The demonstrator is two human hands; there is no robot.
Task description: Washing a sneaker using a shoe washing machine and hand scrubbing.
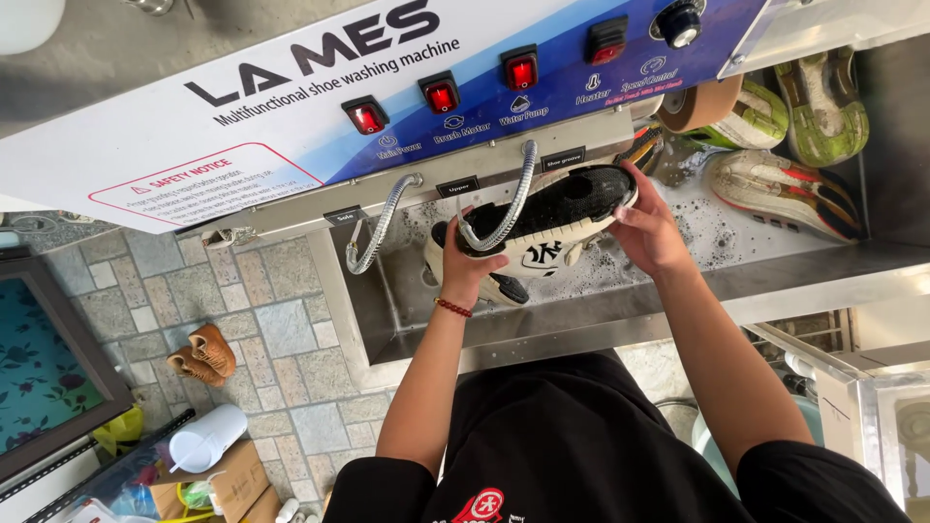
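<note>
Head view: both hands held one black-and-white sneaker (542, 225) over the steel wash basin (407, 320) of the shoe-washing machine. Left hand (472, 269) was wrapped around the heel end, fingers closed on it. Right hand (647, 230) gripped the toe end, also closed on it. The shoe lay on its side, black knit upper facing the camera, directly under a flexible metal hose (504, 208); a second hose (380, 228) hung just to the left, apart from the shoe.

Progress, judged from this view: wash looked mid-way. Suds (712, 237) sat on the basin floor to the right of the shoe, so soap was already in play. Couldn't tell if water was running from either hose. Three red rocker switches (441, 95) on the panel glowed; a fourth red switch (606, 41) looked dark or dimmer.

Still queued or waiting: a white-and-red running shoe (785, 194) and a green-soled pair (823, 102) lay in the right section of the basin, well apart from the hands. A pair of brown shoes (201, 353) sat on the tiled floor (271, 329) to the left.
</note>
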